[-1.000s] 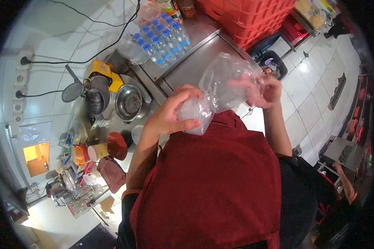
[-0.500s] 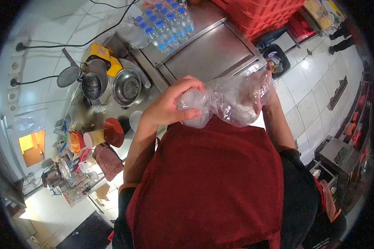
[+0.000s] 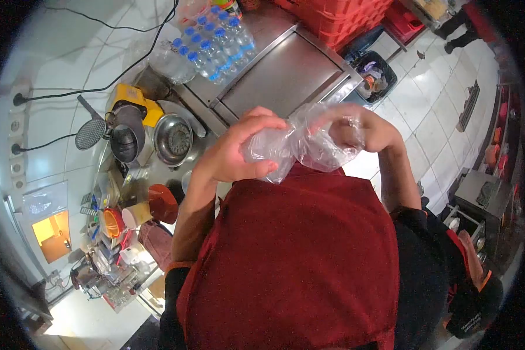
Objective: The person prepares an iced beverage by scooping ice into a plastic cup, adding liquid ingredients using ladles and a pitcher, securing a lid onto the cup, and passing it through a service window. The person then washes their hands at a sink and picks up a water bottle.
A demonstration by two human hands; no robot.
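Note:
My left hand (image 3: 239, 146) is closed around a stack of clear rounded plastic pieces (image 3: 268, 150) that look like cups or lids, with the thumb below and the fingers above. They sit inside a clear plastic bag (image 3: 326, 143), whose loose part stretches to the right. My right hand (image 3: 370, 129) has its fingers curled into that loose end and appears to grip the film. Some of its fingers are seen only through the crumpled plastic. Both hands are in front of the dark red apron (image 3: 291, 251).
Ahead is a steel counter (image 3: 283, 73) with a pack of water bottles (image 3: 219, 44). Red crates (image 3: 332, 20) and a bin (image 3: 376, 76) are to its right. Steel bowl (image 3: 172, 140) and strainer (image 3: 91, 134) lie left. Other people show at upper right (image 3: 464, 26) and lower right (image 3: 475, 291).
The loose part of the bag has become shorter and more crumpled. My right hand has turned and curled in toward the left hand, which keeps its hold. The view has shifted slightly.

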